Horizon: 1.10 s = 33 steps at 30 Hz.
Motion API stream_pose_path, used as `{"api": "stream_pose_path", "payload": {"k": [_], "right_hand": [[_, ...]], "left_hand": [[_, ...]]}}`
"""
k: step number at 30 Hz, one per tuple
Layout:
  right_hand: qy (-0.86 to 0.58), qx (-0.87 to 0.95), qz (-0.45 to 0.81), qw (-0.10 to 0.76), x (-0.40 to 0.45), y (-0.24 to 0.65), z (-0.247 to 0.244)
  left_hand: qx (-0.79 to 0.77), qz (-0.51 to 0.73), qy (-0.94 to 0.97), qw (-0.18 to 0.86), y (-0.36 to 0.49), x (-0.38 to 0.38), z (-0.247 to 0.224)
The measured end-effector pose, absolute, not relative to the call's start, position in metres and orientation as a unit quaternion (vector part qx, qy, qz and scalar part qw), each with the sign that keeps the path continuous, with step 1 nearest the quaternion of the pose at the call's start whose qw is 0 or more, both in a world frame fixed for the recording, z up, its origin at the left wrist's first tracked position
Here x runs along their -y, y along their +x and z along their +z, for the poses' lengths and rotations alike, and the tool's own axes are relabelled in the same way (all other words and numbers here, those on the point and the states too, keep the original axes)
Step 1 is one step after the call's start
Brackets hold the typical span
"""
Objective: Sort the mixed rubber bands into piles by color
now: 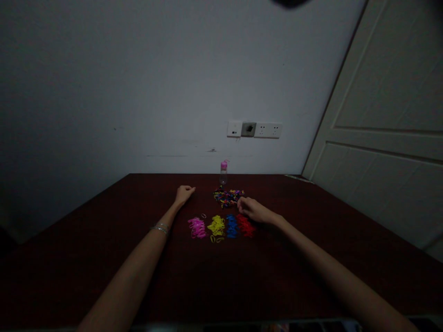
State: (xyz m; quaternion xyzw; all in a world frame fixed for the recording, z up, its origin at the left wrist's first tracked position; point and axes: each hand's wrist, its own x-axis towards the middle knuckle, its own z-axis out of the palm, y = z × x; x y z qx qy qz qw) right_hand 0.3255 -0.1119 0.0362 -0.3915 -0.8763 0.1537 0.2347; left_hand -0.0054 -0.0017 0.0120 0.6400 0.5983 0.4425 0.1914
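Note:
My right hand [254, 209] is at the right edge of a mixed pile of coloured rubber bands [226, 197], its fingers pinched together; what is between them is too small to make out. Below it lie small rubber bands grouped by colour: red bands [246, 226], blue bands [232, 226], yellow bands [216, 225] and pink bands [197, 228]. To the left of the mixed pile, my left hand [184, 193] rests on the table with its fingers closed, nothing showing in them. A single pale band [203, 216] lies above the pink group.
A clear bottle with a pink cap [223, 173] stands behind the mixed pile. The dark red table [297, 267] meets a wall bearing sockets [268, 130]. A white panelled door [384, 124] is on the right. The room is dim.

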Motion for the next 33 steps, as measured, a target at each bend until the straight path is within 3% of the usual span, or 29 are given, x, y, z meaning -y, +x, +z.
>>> {"api": "stream_pose_path", "payload": {"k": [5, 21, 28, 33], "right_hand": [[-0.398, 0.868, 0.161, 0.249, 0.104, 0.337, 0.035], [-0.535, 0.795, 0.004, 0.286, 0.078, 0.404, -0.021], [-0.541, 0.789, -0.003, 0.293, 0.083, 0.396, -0.02], [-0.539, 0.792, 0.0, 0.287, 0.086, 0.393, -0.015]], "left_hand": [[-0.601, 0.436, 0.643, 0.19, -0.006, 0.002, 0.012], [-0.599, 0.411, 0.664, 0.178, -0.005, 0.001, 0.01], [-0.593, 0.371, 0.69, 0.183, -0.002, -0.002, 0.014], [-0.505, 0.33, 0.765, 0.223, 0.024, 0.005, 0.026]]}}
